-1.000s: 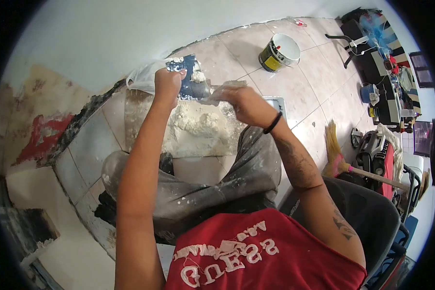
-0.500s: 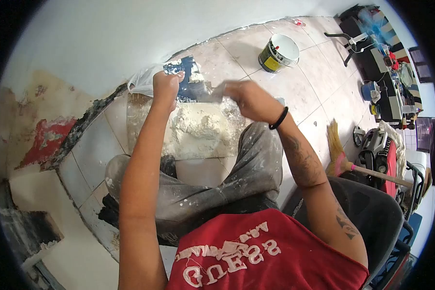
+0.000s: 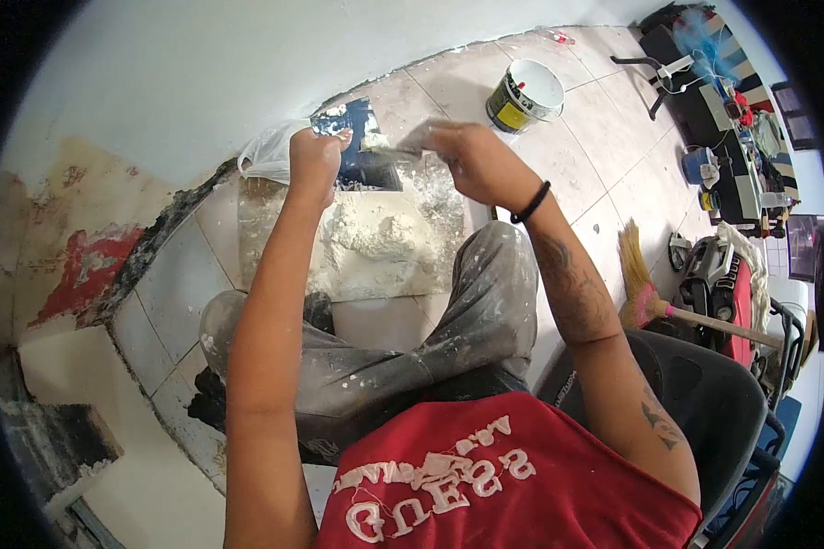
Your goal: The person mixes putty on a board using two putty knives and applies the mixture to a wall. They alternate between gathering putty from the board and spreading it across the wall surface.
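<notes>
My left hand is closed around a blue putty spreader, its broad face smeared with white putty. My right hand is closed on a small putty knife, blurred by motion, its thin blade lying across the spreader's face. Below both tools, a flat board rests on the floor between my legs. A lumpy heap of off-white putty covers its middle.
Beyond the board stands a white bucket with a yellow label. Clear plastic wrapping lies against the wall at the board's left corner. To the right are a straw broom, a black chair and a blue pail.
The putty knife has moved up and left across the spreader, and my right hand has shifted slightly. My left hand holds the spreader nearly in place.
</notes>
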Action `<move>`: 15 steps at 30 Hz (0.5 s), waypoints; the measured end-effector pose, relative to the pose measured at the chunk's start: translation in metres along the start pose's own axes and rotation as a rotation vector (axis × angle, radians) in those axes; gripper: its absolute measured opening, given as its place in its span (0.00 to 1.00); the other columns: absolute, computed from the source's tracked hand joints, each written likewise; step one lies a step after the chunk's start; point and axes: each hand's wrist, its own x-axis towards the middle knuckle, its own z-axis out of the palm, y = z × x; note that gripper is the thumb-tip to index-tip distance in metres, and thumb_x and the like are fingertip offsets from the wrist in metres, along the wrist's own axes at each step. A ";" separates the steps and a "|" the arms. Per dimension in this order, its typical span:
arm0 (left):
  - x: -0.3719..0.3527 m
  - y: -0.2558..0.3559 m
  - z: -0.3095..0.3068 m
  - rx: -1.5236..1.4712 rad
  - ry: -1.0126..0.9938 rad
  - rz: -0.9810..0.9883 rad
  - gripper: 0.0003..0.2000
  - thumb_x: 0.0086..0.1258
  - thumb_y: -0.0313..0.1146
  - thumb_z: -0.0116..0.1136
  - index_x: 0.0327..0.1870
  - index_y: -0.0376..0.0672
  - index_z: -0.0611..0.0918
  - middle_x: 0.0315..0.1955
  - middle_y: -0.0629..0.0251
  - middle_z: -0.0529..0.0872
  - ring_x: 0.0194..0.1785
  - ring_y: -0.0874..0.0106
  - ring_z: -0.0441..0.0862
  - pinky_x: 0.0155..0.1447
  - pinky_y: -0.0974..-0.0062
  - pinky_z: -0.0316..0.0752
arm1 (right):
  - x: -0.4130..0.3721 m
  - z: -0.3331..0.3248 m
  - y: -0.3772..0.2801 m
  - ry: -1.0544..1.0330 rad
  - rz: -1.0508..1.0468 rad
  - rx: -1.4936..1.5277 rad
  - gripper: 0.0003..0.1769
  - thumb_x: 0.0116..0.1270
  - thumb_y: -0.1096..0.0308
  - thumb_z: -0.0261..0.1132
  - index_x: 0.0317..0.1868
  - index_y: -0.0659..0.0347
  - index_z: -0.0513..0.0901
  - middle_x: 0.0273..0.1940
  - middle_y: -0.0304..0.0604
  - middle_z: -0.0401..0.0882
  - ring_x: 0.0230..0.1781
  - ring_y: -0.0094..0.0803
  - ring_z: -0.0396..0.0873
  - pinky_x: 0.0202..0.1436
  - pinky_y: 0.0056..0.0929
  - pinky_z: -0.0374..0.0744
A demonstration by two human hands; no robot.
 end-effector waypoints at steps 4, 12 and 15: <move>-0.009 0.000 0.001 0.035 -0.009 0.018 0.08 0.54 0.24 0.63 0.23 0.30 0.75 0.21 0.64 0.76 0.25 0.76 0.69 0.29 0.71 0.64 | 0.006 0.034 0.007 -0.006 0.030 -0.052 0.25 0.45 0.86 0.53 0.46 0.63 0.79 0.42 0.51 0.78 0.39 0.51 0.77 0.43 0.38 0.77; -0.010 0.021 -0.005 -0.326 -0.075 -0.158 0.03 0.59 0.21 0.55 0.31 0.29 0.79 0.27 0.58 0.81 0.28 0.71 0.79 0.32 0.70 0.76 | -0.020 -0.003 0.005 -0.031 0.026 0.387 0.25 0.47 0.86 0.57 0.49 0.64 0.77 0.45 0.48 0.79 0.47 0.39 0.78 0.51 0.31 0.75; -0.009 0.018 -0.004 -0.529 -0.201 -0.356 0.07 0.65 0.24 0.51 0.39 0.30 0.78 0.34 0.55 0.82 0.35 0.65 0.83 0.42 0.69 0.81 | -0.025 -0.010 0.000 0.283 0.233 0.484 0.27 0.48 0.86 0.57 0.53 0.64 0.74 0.47 0.45 0.77 0.50 0.35 0.75 0.56 0.30 0.73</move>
